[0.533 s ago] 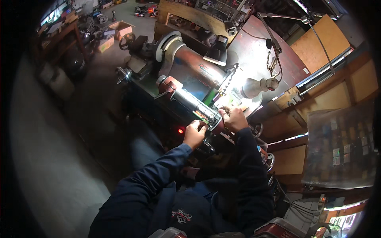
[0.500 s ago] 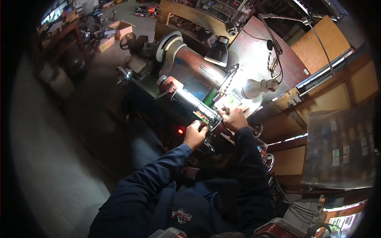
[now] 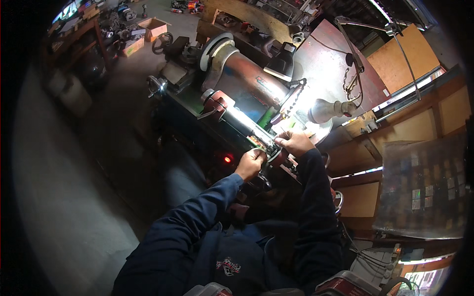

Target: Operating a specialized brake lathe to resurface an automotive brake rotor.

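Both hands work at the near right end of a shiny metal bar (image 3: 243, 124) on a workshop machine. My left hand (image 3: 251, 164) is closed just below that end, fingertips pinched together against dark parts. What it grips, if anything, is too small to make out. Just to the right and a little farther, my right hand (image 3: 296, 143) is also closed, thumb and fingers pressed together over the bar's end. Whatever it pinches is hidden. A red clamp-like block (image 3: 217, 104) holds the bar's far left end. Behind the bar lies a large reddish-brown cylinder (image 3: 254, 81).
A black lamp head (image 3: 280, 61) hangs over the cylinder. A pale rounded fitting (image 3: 326, 110) stands beyond my right hand, near a jointed lamp arm (image 3: 359, 59). A red indicator light (image 3: 227, 159) glows left of my left hand. Cardboard boxes (image 3: 153, 28) sit on the far floor.
The machine has shifted slightly right and up in the picture, both hands along with it. My right hand has tilted, its fingertips now closer to the bar's end. Both hands remain closed.
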Demonstrator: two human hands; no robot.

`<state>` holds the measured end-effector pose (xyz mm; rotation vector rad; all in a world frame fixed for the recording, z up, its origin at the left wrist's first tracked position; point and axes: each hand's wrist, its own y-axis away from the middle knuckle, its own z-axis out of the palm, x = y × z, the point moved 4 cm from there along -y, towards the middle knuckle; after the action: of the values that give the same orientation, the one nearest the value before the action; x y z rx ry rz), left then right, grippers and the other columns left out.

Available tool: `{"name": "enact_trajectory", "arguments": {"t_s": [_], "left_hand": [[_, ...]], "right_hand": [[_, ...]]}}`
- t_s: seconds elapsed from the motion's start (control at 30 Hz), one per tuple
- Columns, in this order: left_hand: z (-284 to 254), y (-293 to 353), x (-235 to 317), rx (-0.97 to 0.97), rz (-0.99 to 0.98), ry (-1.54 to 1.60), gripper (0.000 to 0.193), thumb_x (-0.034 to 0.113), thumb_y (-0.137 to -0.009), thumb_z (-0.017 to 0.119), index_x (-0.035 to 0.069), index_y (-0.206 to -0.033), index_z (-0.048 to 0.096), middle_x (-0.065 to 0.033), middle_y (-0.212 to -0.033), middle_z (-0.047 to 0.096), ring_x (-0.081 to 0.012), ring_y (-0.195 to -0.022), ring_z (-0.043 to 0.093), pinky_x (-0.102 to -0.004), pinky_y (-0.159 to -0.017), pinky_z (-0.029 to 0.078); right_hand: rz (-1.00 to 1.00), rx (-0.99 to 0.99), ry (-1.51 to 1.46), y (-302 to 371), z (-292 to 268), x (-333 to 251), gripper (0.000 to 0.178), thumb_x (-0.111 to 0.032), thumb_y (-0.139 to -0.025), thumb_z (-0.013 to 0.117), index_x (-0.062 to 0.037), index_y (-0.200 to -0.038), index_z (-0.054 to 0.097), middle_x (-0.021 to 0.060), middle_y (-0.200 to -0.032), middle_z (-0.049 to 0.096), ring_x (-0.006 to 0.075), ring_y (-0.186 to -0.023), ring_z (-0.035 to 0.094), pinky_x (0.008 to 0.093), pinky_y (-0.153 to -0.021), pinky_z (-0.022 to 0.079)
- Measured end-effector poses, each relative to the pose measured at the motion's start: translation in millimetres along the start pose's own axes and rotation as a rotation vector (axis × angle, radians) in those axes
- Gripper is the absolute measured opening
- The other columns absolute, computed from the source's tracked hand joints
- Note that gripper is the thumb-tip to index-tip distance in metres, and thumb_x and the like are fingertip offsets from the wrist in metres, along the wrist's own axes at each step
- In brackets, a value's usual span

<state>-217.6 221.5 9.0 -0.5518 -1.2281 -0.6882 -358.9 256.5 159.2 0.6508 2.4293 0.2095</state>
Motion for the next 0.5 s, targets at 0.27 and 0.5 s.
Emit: {"name": "enact_trajectory", "arguments": {"t_s": [0.27,0.5], "left_hand": [[-7,8,27,0.044,0.148,-0.265,0.020,0.012,-0.096,0.061,-0.003,-0.107,0.068,-0.0142,-0.097,0.073,-0.0194,-0.087,0.068,-0.0327,-0.082,0.053],[-5,10,44,0.083,0.189,-0.314,0.019,0.014,-0.093,0.059,-0.003,-0.088,0.065,-0.0236,-0.086,0.067,-0.0420,-0.075,0.064,-0.0436,-0.067,0.050]], "right_hand": [[-0.145,0.587,-0.427,73,-18,-6,0.026,-0.015,-0.106,0.046,0.0005,-0.123,0.058,0.0012,-0.084,0.058,0.0123,-0.074,0.052,0.0297,-0.066,0.046],[-0.091,0.757,-0.184,121,6,11,0.024,-0.012,-0.104,0.047,-0.0019,-0.120,0.061,0.0049,-0.075,0.056,0.0103,-0.069,0.051,0.0280,-0.064,0.044]]}}
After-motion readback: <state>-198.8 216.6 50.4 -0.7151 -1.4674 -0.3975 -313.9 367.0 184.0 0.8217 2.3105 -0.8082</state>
